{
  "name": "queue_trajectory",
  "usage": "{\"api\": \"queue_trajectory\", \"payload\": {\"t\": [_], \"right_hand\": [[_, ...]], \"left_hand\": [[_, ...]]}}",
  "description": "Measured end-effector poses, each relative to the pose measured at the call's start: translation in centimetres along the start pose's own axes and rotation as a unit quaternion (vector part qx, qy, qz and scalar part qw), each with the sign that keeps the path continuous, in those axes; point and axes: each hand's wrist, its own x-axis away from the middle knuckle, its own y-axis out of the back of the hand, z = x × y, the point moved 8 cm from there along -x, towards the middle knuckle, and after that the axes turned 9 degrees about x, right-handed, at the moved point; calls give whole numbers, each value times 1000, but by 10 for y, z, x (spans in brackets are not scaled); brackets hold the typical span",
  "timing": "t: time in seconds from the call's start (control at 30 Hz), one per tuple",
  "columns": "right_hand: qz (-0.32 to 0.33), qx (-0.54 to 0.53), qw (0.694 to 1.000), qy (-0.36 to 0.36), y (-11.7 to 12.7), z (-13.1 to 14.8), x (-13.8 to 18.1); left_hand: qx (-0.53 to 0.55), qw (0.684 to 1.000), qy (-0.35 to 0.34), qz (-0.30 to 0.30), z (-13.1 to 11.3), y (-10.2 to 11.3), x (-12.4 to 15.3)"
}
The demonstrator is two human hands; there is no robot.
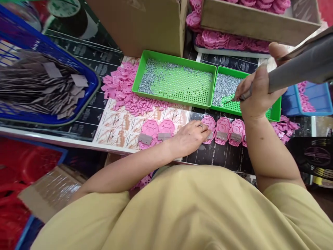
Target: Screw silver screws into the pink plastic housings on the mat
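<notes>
My right hand (256, 93) is wrapped round a grey electric screwdriver (296, 73). Its thin bit points down at the left part of the smaller green tray (273, 111), which holds many small silver screws (226, 86). On the bench my left hand (188, 137) lies palm down, fingers stretched out over the edge of a pink plastic casing (208, 124). More pink casings (222, 125) stand in a row to its right, with grey plates across them. Left of the hand are two further pink casings (149, 129) with similar plates. My right forearm hides the row's end.
A larger green tray (179, 99) of screws sits beside the smaller one. Loose pink pieces (122, 85) are heaped to its left. A blue basket (97, 81) holds grey plates. Cardboard boxes (151, 27) and stacked pink parts (221, 40) stand behind; a blue bin (316, 99) is right.
</notes>
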Motion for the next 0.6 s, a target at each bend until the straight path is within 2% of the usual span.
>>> {"api": "queue_trajectory", "payload": {"t": [0.2,0.4,0.6], "right_hand": [[-3,14,1000,-5,1,-5,1],[15,-1,999,29,-2,1,1],[11,-5,1000,22,-2,-1,0]], "left_hand": [[32,998,22,-49,2,14,11],[36,997,51,-35,8,11,16],[8,998,64,-2,9,0,13]]}}
